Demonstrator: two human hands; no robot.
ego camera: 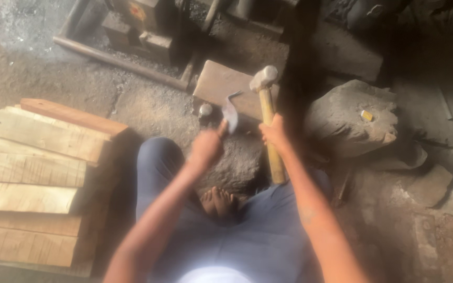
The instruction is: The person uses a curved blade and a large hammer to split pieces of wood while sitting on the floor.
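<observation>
Two hands (205, 147): wooden-handled hammer (266, 105), curved blade (230, 112)

The left hand (205, 147) covers the handle of the curved blade (231, 112), so its fingers cannot be made out. The hammer's wooden handle (271, 136) is partly hidden behind the right hand (274, 133). Both forearms are cut off by the lower edge. The stacked planks (32, 183) run off the left edge. Machinery at top (142, 23) is dark and indistinct.

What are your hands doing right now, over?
Left hand grips curved blade, held over flat block. Right hand grips hammer, head up. Nothing between hammer and blade.
</observation>
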